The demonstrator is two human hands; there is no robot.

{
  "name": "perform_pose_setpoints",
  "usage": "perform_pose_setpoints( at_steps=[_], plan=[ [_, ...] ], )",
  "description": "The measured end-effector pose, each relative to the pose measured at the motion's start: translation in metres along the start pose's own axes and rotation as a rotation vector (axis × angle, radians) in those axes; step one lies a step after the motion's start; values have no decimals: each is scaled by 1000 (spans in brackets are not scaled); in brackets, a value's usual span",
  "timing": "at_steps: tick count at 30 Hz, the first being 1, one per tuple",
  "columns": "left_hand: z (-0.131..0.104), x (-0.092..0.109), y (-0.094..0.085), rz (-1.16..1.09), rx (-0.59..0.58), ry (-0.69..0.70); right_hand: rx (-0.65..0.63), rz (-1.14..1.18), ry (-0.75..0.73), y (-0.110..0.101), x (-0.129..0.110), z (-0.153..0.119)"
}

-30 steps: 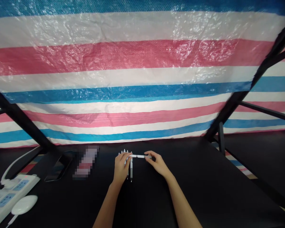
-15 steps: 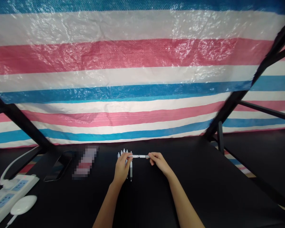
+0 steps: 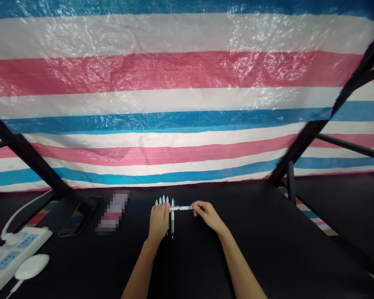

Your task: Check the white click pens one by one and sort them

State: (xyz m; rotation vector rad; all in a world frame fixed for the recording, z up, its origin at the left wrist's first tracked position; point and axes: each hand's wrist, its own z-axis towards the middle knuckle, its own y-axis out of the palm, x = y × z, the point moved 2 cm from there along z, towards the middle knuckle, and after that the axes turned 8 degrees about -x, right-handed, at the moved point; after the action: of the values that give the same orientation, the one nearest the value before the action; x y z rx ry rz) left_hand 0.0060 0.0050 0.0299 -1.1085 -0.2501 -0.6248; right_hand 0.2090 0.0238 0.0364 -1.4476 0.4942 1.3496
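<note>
A white pen (image 3: 182,208) lies sideways between my two hands, held above the black table. My left hand (image 3: 158,222) is closed on its left end. The fingers of my right hand (image 3: 207,214) pinch the grey tip end at the right. Beneath and beside my left hand lie several more white pens (image 3: 163,199) in a row, pointing away from me; my hand hides most of their length. One pen with a grey grip (image 3: 173,224) shows almost whole, just right of that hand, crossed by the held pen.
On the left lie a dark phone (image 3: 77,218) and a blurred-out strip (image 3: 114,211). A white power strip (image 3: 18,253) and a white round device (image 3: 33,266) with a cable sit at the near left. Black frame bars (image 3: 302,145) and a striped tarp (image 3: 187,99) stand behind the table (image 3: 268,241).
The held pen has tilted slightly, its left end a little lower than before. My left fingers have closed further around that end. My right hand keeps its pinch and has barely shifted.
</note>
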Motion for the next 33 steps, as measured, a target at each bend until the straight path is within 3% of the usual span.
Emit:
perform_pose_setpoints(
  at_steps=[7, 12, 29, 33],
  plan=[
    [-3, -3, -1, -109, 65, -85, 126, 132, 32, 3, 2, 4],
    [-5, -2, 4, -288, 34, -36, 201, 209, 46, -5, 8, 5],
    [-2, 4, -3, -273, 59, -61, 202, 288, 60, -10, 10, 5],
    [-2, 6, -2, -308, 29, -8, 212, 275, 68, -11, 9, 4]
  ],
)
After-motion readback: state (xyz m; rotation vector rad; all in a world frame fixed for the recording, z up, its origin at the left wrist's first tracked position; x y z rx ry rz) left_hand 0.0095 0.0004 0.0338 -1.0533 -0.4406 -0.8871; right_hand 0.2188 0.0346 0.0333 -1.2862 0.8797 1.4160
